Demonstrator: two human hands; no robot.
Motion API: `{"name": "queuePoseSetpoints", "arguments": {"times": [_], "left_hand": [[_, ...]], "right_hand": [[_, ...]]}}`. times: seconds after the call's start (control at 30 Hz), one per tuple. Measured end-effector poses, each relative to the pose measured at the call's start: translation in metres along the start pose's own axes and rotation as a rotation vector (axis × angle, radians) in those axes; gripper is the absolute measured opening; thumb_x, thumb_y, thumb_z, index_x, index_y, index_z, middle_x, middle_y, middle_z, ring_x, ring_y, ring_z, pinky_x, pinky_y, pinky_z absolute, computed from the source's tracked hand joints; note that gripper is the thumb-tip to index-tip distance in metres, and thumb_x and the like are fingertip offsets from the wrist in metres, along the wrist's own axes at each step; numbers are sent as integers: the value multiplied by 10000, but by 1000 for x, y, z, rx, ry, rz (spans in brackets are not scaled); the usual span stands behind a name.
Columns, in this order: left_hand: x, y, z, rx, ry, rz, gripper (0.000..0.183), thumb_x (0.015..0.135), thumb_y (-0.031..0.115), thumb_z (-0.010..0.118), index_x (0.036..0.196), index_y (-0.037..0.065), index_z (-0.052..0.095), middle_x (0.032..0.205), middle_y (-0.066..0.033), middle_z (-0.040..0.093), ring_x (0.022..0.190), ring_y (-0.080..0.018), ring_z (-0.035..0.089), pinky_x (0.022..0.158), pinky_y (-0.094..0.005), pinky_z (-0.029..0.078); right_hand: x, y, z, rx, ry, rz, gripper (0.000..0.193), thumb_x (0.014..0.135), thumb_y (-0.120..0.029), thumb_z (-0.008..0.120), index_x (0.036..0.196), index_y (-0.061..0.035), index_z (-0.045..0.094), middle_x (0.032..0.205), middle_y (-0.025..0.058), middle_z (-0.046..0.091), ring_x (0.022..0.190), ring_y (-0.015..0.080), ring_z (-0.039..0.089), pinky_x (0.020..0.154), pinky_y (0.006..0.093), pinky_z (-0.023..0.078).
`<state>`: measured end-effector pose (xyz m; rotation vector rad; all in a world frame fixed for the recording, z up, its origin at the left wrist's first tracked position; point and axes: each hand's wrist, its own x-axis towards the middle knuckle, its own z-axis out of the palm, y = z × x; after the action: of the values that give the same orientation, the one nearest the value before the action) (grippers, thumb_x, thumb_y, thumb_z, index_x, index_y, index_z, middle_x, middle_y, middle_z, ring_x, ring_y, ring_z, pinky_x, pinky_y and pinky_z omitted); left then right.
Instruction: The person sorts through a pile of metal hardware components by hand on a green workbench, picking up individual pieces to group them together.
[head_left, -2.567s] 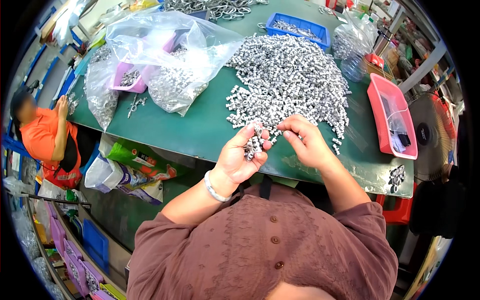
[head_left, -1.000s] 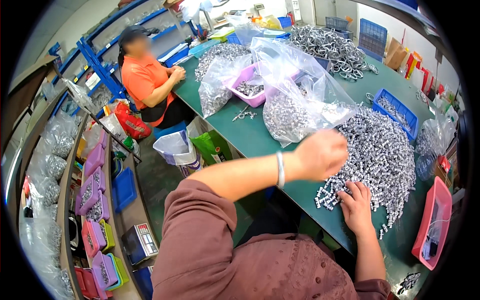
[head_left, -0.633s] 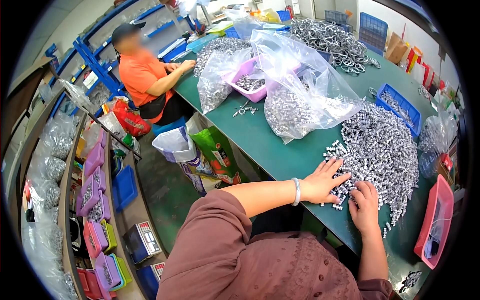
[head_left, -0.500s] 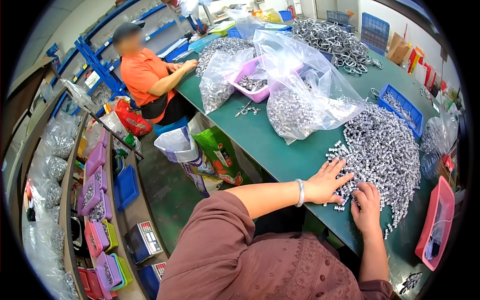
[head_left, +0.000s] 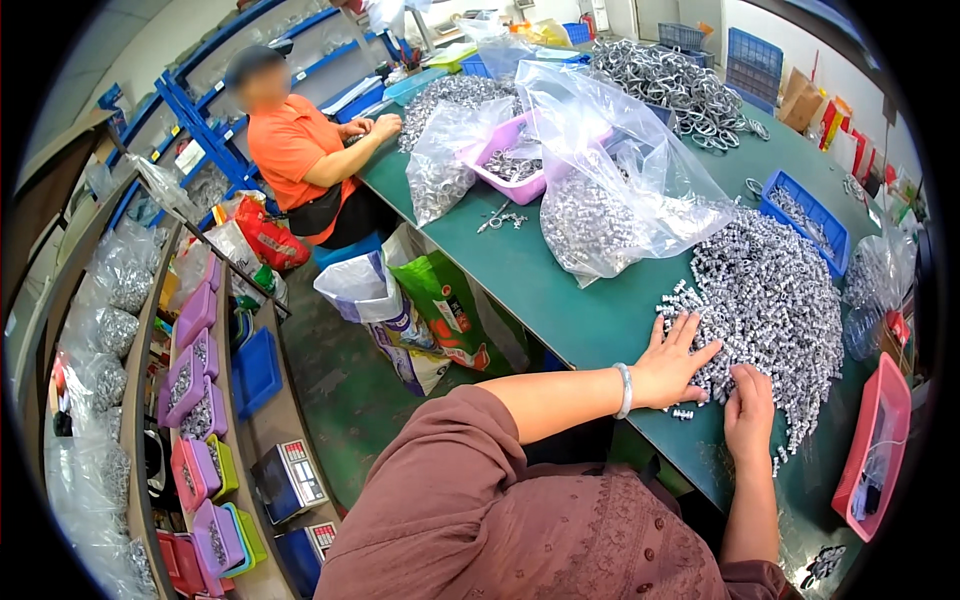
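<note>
A broad heap of small grey metal parts point(head_left: 770, 300) lies on the green tabletop point(head_left: 545, 305) before me. At its left edge rests my left hand point(head_left: 670, 368), fingers spread over the nearest pieces and a pale bangle on the wrist. A few loose parts point(head_left: 683, 414) lie just below that hand. My right hand point(head_left: 750, 415) is at the heap's near edge, its fingers curled together against the pieces. Whatever sits inside its grip is hidden. Behind the heap stands a clear plastic bag point(head_left: 590, 225) filled with similar parts.
A blue basket point(head_left: 805, 222) with parts borders the heap's far right. The pink basket point(head_left: 870, 450) stands at the right edge. Further off are a pink tub point(head_left: 512, 187), grey metal rings point(head_left: 660, 85) and a co-worker in orange point(head_left: 295, 150). Bags point(head_left: 440, 310) stand beside the table.
My left hand has shifted slightly right along the heap's edge, fingers still spread. The right hand's fingers have drawn closer together. The view has moved slightly.
</note>
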<state>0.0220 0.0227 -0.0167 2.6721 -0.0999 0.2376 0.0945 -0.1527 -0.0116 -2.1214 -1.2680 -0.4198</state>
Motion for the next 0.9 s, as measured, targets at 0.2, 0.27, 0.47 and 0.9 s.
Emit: {"name": "queuePoseSetpoints", "arguments": {"times": [0.2,0.27,0.47,0.9], "left_hand": [[-2,2,-2,75,51,-5,713,735,433,610,1305,112,325,1350,-270,194,1258,-449,162,981,-609,92],[-3,5,-2,55,60,26,709,737,431,608,1304,109,329,1352,-259,202,1258,-445,165,980,-610,94],[-13,10,1,58,17,150,678,739,413,608,1287,102,356,1346,-235,227,1255,-429,184,968,-615,125],[-10,13,7,83,82,177,588,743,366,608,1212,57,431,1310,-210,292,1251,-387,210,982,-581,139]], "right_hand": [[-1,5,-2,9,53,25,273,689,84,516,949,3,546,954,150,552,871,319,516,762,371,423],[-1,3,-4,-1,59,7,250,690,79,524,927,3,550,934,146,551,859,319,514,750,372,420],[0,-1,-8,-63,6,30,220,666,61,552,879,4,548,864,141,530,834,319,484,742,384,399],[-3,6,-7,-44,-17,53,136,660,65,539,772,-9,516,803,129,532,766,317,473,694,384,388]]}}
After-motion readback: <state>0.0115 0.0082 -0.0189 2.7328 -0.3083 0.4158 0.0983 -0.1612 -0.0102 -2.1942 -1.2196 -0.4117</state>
